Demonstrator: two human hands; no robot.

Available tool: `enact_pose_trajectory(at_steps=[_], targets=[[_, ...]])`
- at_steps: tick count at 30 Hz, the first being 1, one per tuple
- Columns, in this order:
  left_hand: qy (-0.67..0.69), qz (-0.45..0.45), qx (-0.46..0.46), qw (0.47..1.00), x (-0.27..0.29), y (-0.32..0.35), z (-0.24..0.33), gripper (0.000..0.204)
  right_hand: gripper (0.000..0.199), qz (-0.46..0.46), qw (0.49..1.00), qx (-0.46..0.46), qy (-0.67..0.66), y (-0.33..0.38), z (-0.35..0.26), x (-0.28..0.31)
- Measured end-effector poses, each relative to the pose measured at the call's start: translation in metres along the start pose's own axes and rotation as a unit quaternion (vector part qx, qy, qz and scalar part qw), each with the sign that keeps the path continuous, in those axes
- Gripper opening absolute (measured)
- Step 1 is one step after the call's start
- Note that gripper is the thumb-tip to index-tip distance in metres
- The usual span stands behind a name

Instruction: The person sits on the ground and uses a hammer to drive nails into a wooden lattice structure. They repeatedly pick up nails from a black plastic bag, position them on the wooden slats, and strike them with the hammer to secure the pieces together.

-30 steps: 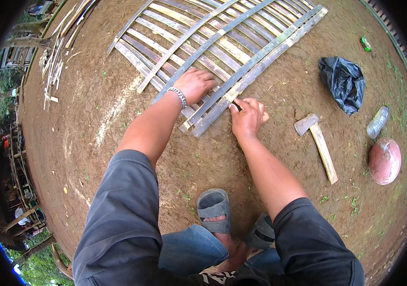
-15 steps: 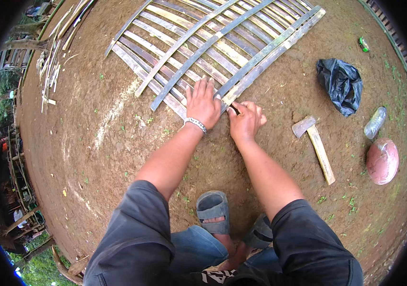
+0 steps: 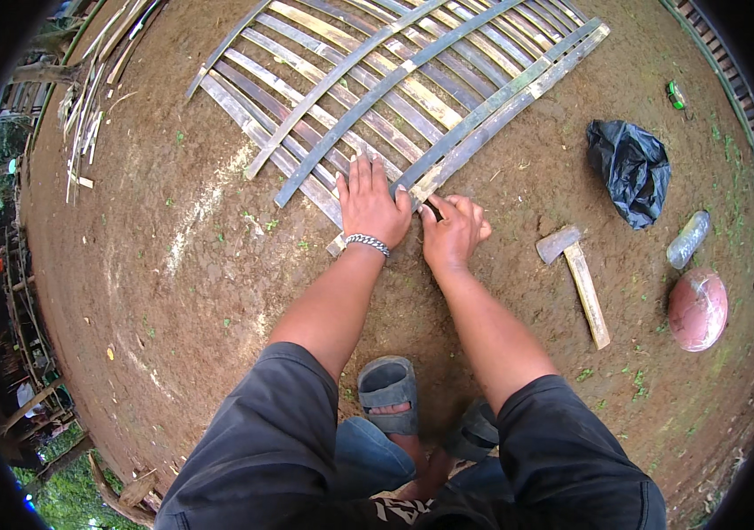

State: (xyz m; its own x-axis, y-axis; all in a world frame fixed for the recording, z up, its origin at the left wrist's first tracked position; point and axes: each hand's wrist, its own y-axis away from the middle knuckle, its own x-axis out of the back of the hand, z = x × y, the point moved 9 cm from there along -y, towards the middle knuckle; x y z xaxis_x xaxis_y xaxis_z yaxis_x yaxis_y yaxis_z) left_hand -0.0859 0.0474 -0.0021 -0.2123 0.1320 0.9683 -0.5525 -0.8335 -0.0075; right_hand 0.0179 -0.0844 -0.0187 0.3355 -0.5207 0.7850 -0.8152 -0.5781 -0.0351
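Observation:
A lattice panel of split bamboo slats [image 3: 409,67] lies on the ground ahead of me, several slats crossed by long darker strips. My left hand [image 3: 375,210], with a chain bracelet at the wrist, rests flat on its near corner, fingers stretched out and thumb toward the edge slat. Close beside it, my right hand [image 3: 453,231] is closed at the end of that edge slat [image 3: 474,159], thumb and index finger pinched together. Something dark shows between them, too small to name. A hatchet [image 3: 587,291] with a wooden handle lies to the right of my right hand.
On the right lie a black plastic bag [image 3: 628,172], a clear plastic bottle [image 3: 689,240], a pinkish rounded object [image 3: 697,309] and a small green-and-black item [image 3: 676,94]. Loose bamboo strips [image 3: 87,132] are scattered at the far left. My sandalled foot [image 3: 388,397] is below my hands.
Both hands stay at the panel's corner, with only a slight shift of the left hand. The whole view has moved a little; no object has visibly been moved.

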Motion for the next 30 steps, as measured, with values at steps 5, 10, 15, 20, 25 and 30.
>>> enact_pose_trajectory(at_steps=[5,10,15,20,25,30], targets=[[0.02,-0.018,-0.039,0.999,0.0012,-0.0026,0.0051,0.067,0.025,0.001,1.0,0.005,0.007,-0.0005,0.0011,-0.0015],[0.044,-0.001,-0.067,0.997,0.0006,-0.0022,0.0064,0.065,0.026,0.001,1.0,0.005,0.0,-0.0001,0.0014,-0.0019],[0.038,-0.002,-0.074,0.997,0.0,-0.0029,0.0075,0.065,0.026,0.0,1.0,0.014,0.007,0.0002,0.0012,-0.0024],[0.036,0.002,-0.073,0.997,0.0,-0.0024,0.0088,0.063,0.025,0.002,1.0,0.022,0.014,-0.001,0.0004,-0.0016],[0.046,0.002,-0.076,0.996,0.0013,-0.0007,0.0089,0.062,0.024,0.007,1.0,0.021,0.004,0.0006,-0.0004,0.0002],[0.047,0.008,-0.083,0.995,-0.0015,-0.0012,0.0073,0.061,0.024,0.014,1.0,0.024,-0.003,-0.0003,0.0008,-0.0005]])
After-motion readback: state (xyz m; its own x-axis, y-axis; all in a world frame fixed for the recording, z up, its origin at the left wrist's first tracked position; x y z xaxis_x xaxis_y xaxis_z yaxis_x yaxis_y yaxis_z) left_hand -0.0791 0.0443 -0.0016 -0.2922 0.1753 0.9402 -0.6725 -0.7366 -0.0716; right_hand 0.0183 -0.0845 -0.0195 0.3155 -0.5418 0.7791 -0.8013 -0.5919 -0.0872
